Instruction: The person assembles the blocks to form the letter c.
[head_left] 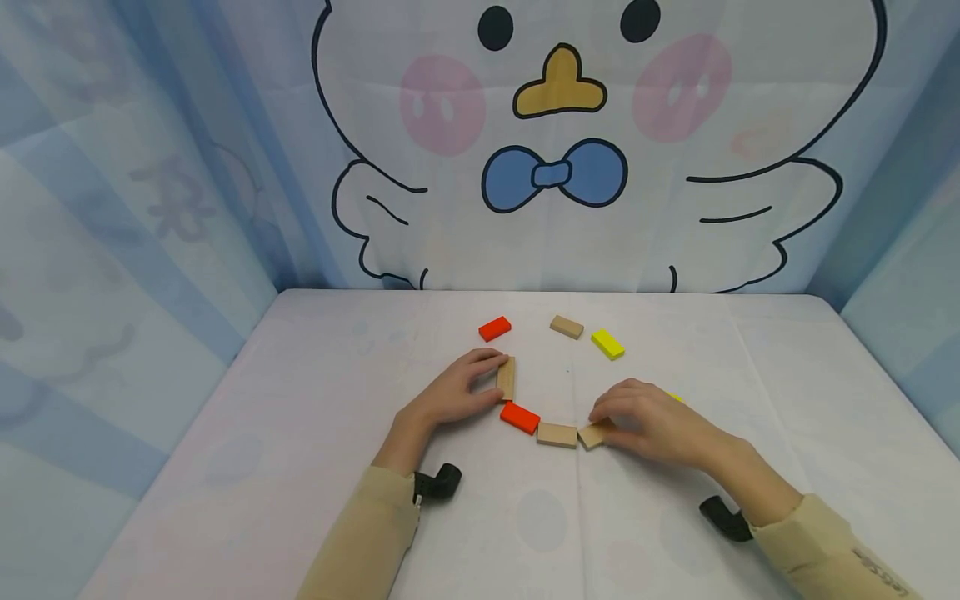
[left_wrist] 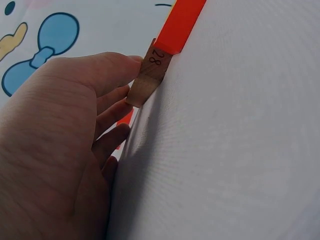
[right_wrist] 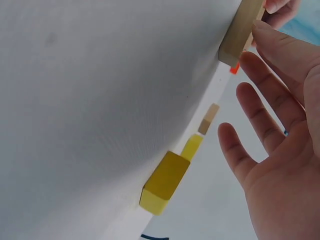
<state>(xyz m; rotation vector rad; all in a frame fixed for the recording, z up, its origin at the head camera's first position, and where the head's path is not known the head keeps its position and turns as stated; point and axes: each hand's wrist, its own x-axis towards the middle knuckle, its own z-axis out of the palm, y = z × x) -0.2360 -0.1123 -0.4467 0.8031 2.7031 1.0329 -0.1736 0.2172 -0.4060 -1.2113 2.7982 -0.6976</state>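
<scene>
My left hand (head_left: 452, 393) holds a plain wooden block (head_left: 507, 379) between thumb and fingers at the left of a curved row. In the left wrist view, "28" is marked on that wooden block (left_wrist: 149, 75), and a red block (left_wrist: 181, 25) meets its end. The row continues with this red block (head_left: 521, 417), then another plain wooden block (head_left: 557, 435). At its right end my right hand (head_left: 660, 421) pinches a tilted wooden block (head_left: 592, 435), partly covered by the fingers. In the right wrist view, thumb and index finger are at this wooden block (right_wrist: 237, 37), the other fingers spread.
Farther back lie a loose red block (head_left: 495, 328), a plain block (head_left: 567, 327) and a yellow block (head_left: 608, 344). Another yellow block (right_wrist: 167, 177) lies beside my right hand, mostly hidden in the head view. A white cloth (head_left: 645, 542) covers the table; a printed curtain (head_left: 555, 250) hangs behind.
</scene>
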